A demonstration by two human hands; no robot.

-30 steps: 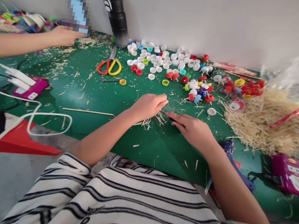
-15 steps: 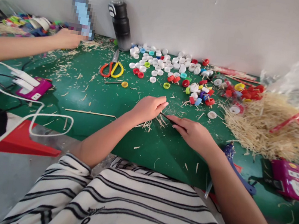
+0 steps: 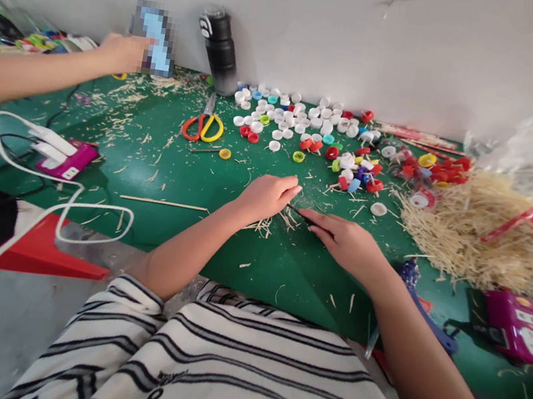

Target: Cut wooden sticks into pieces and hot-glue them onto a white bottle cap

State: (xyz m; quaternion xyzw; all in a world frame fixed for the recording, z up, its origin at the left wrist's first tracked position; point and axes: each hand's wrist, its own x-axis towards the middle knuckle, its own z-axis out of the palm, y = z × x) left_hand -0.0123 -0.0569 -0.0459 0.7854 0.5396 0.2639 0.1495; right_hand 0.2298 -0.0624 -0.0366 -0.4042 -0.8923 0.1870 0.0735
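My left hand (image 3: 269,198) is closed in a pinch above the green tabletop. What it pinches is hidden behind the fingers. Close by on its right, my right hand (image 3: 344,239) grips a thin dark tool that looks like a knife (image 3: 302,216), its tip pointing at the left fingertips. Pale wood shavings (image 3: 262,227) lie under and between both hands. A thin wooden stick (image 3: 165,203) rests on the table left of my left wrist.
Beyond my hands are scissors (image 3: 203,127), many bottle caps (image 3: 286,122) and a black bottle (image 3: 219,50). A heap of thin wooden strips (image 3: 489,228), a blue glue gun (image 3: 424,309) and a magenta box (image 3: 522,328) stand right. Another person's hand (image 3: 122,53) is far left, by a white cable (image 3: 87,243).
The other person's hand has risen to the blurred blue panel at the back. The whole view has shifted slightly. My hands keep nearly the same pose, still close together.
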